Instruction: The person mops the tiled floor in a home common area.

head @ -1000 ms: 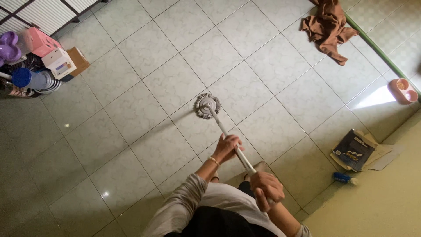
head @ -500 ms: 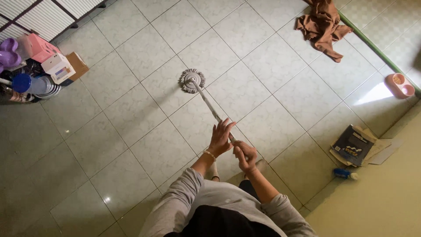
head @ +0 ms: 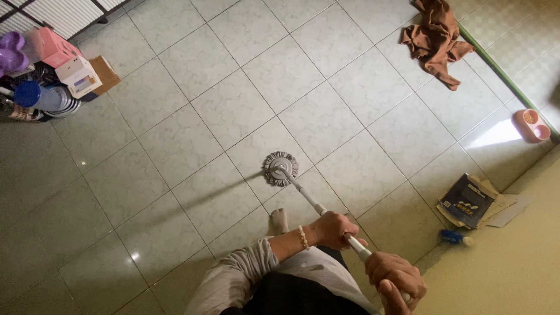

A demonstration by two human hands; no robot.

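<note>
Mid-mopping, pull stroke by the look of it. Left hand point(head: 332, 228) clenched on mop handle point(head: 306, 197), right hand point(head: 396, 280) gripping upper end at 5 o'clock. Mop head point(head: 280, 168) on floor tiles point(head: 204, 116), centre frame, near foot point(head: 279, 220). Next prob needs push toward 11 o'clock, head kept flat.

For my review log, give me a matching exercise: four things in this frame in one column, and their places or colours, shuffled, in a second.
Things:
1. mop head
2. brown cloth
3. pink bowl
4. left hand

Places or colours:
A. crumpled on the floor, top right
B. closed around the mop handle
C. flat on a tile, mid-floor
D. by the green strip, far right

Pairs: 1-C, 2-A, 3-D, 4-B
</note>
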